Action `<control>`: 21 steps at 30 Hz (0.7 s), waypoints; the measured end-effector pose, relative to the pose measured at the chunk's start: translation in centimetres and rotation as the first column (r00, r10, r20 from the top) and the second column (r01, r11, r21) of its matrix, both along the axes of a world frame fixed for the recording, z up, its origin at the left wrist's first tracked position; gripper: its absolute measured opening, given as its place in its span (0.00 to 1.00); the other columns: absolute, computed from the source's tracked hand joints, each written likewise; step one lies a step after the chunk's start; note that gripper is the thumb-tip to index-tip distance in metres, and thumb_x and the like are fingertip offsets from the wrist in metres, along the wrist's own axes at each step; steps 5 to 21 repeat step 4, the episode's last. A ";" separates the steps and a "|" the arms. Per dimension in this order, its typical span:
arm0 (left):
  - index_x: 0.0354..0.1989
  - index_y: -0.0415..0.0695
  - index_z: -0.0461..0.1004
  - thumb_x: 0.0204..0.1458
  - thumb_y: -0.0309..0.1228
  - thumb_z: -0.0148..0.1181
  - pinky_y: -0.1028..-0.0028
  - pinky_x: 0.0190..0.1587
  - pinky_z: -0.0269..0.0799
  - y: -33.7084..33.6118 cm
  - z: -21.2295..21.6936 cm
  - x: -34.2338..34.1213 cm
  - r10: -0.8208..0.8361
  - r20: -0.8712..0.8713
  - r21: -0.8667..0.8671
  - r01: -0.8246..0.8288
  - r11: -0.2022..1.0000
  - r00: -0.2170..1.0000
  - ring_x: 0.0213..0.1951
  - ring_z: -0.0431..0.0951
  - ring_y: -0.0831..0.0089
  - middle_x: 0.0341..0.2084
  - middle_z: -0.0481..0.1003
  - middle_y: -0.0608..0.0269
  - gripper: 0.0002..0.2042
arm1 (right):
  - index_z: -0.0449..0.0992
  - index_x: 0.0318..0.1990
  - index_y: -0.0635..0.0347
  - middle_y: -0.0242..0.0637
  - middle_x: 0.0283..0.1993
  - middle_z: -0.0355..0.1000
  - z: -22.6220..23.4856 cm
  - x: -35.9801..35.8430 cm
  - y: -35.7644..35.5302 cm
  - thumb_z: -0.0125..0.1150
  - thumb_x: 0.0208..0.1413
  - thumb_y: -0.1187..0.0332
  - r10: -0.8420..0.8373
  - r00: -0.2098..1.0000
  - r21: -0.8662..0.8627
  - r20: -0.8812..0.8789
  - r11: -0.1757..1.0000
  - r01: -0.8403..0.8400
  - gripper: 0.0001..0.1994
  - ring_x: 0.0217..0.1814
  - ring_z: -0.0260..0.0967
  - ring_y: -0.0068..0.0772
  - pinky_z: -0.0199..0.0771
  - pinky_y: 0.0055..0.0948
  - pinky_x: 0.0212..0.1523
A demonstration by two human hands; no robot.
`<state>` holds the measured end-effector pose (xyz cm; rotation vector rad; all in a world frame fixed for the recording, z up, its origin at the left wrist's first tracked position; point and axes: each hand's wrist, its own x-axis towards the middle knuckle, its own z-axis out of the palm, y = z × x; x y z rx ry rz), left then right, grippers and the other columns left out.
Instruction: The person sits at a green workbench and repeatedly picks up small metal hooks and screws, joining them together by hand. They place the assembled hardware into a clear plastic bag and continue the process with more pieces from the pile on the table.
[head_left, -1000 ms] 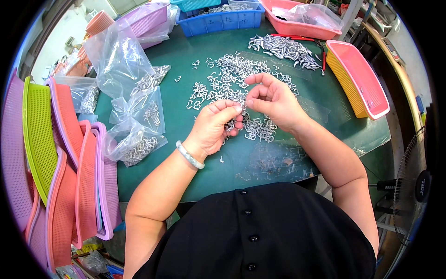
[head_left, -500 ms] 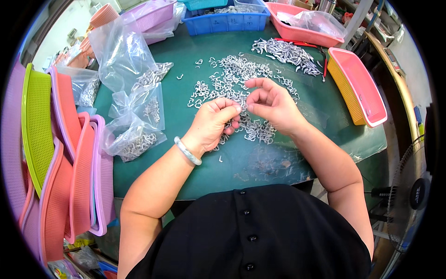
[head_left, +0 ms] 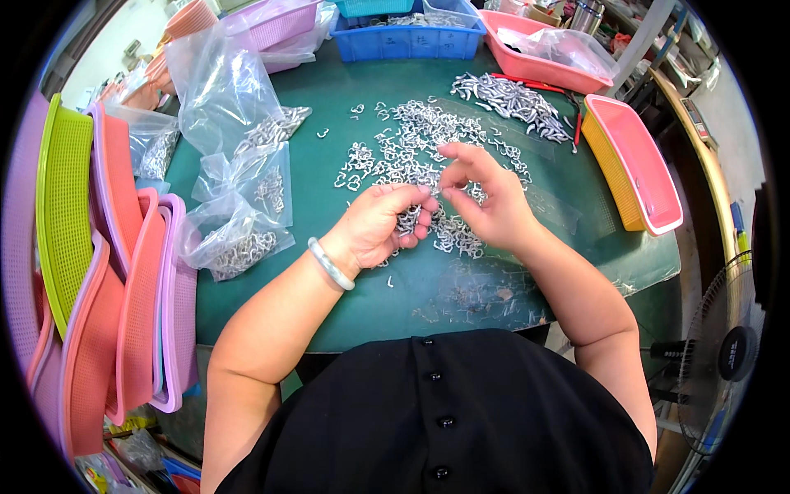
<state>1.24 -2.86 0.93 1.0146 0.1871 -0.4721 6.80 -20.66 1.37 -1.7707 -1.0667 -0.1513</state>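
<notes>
Small silvery curved metal hooks [head_left: 428, 123] lie in a loose pile on the green table in front of me. Over the near side of the pile, my left hand [head_left: 380, 221] is closed, with several hooks [head_left: 409, 218] cupped in its curled fingers. Its thumb and forefinger meet at the tips. My right hand [head_left: 492, 202] faces it, fingertips almost touching those of the left. The right thumb is bent toward the curled fingers while the forefinger arches above; whatever small piece is between them is too small to make out.
Clear plastic bags [head_left: 239, 239] of metal pieces lie on the left, beside stacked coloured baskets [head_left: 70, 214]. Longer grey pieces [head_left: 514, 103] are heaped at the far right near red-handled pliers [head_left: 576, 123]. A pink-and-yellow basket [head_left: 634, 165] and a blue bin [head_left: 407, 37] stand along the edges.
The left fingers have opened a little, showing more of the hooks in the palm. The right hand's fingers have shifted slightly, still close to the left fingertips. The whole view has moved slightly.
</notes>
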 end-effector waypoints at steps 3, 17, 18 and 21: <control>0.30 0.40 0.71 0.51 0.32 0.52 0.81 0.21 0.65 0.2 -0.2 0.1 0.018 0.022 -0.014 -0.018 1.000 1.000 0.22 0.69 0.76 0.20 0.68 0.66 0.08 | 0.61 0.53 0.58 0.32 0.32 0.70 0.1 -0.1 0.1 0.54 0.45 0.81 0.003 0.994 -0.022 0.110 1.000 -0.001 0.24 0.34 0.70 0.26 0.69 0.23 0.38; 0.31 0.40 0.71 0.51 0.32 0.52 0.80 0.22 0.65 0.2 -0.4 0.1 0.027 0.043 -0.014 -0.026 1.000 0.999 0.22 0.69 0.75 0.20 0.68 0.65 0.08 | 0.61 0.53 0.58 0.32 0.33 0.70 0.1 -0.1 0.1 0.54 0.45 0.81 0.011 0.993 -0.021 0.116 1.000 -0.009 0.24 0.35 0.70 0.27 0.69 0.24 0.39; 0.31 0.40 0.71 0.51 0.32 0.52 0.80 0.22 0.65 0.2 -0.4 0.1 0.027 0.043 -0.014 -0.026 1.000 0.999 0.22 0.69 0.75 0.20 0.68 0.65 0.08 | 0.61 0.53 0.58 0.32 0.33 0.70 0.1 -0.1 0.1 0.54 0.45 0.81 0.011 0.993 -0.021 0.116 1.000 -0.009 0.24 0.35 0.70 0.27 0.69 0.24 0.39; 0.31 0.40 0.71 0.51 0.32 0.52 0.80 0.22 0.65 0.2 -0.4 0.1 0.027 0.043 -0.014 -0.026 1.000 0.999 0.22 0.69 0.75 0.20 0.68 0.65 0.08 | 0.61 0.53 0.58 0.32 0.33 0.70 0.1 -0.1 0.1 0.54 0.45 0.81 0.011 0.993 -0.021 0.116 1.000 -0.009 0.24 0.35 0.70 0.27 0.69 0.24 0.39</control>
